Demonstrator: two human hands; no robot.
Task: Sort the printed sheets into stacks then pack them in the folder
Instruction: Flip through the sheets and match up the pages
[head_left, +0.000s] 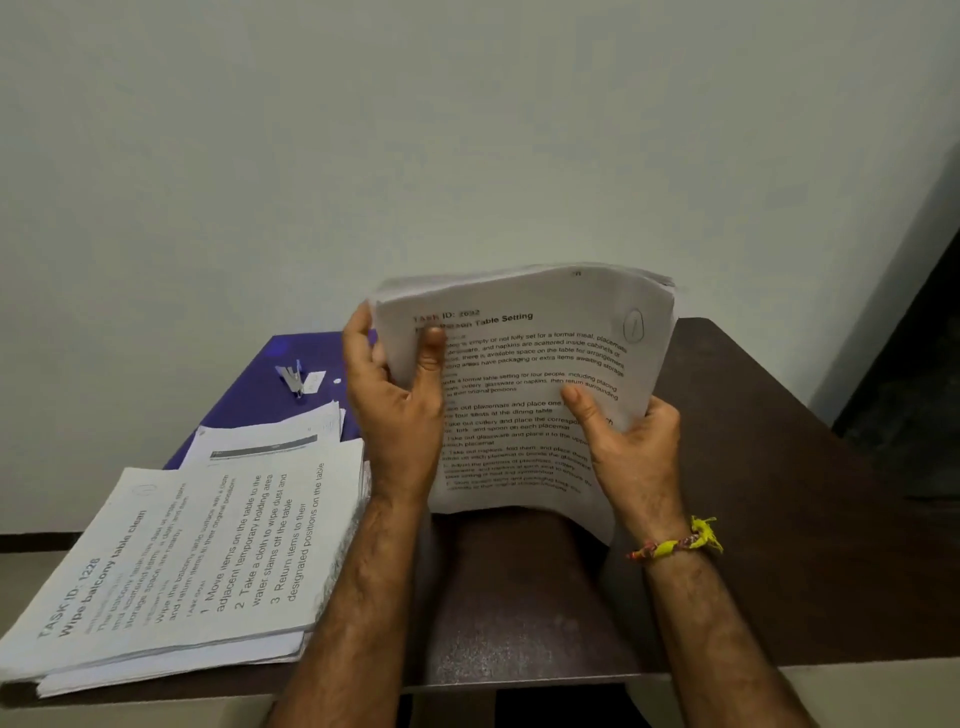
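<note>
Both my hands hold a bundle of printed sheets (535, 358) lifted above the dark brown table (779, 519); the top sheet is headed "Table Setting". My left hand (395, 395) grips the bundle's left edge with the thumb on the front. My right hand (628, 441) grips its lower right side, thumb pressed on the text. A thick stack of printed sheets (192, 561) lies on the table at the left, its top page headed "Wipe balcony table clean". Behind it lies a purple folder (260, 389), partly covered by more sheets (270, 441).
A small metal clip (296, 379) sits on the folder. A pale wall rises right behind the table. The table's front edge runs just below my forearms. A yellow thread band is tied round my right wrist (675, 543).
</note>
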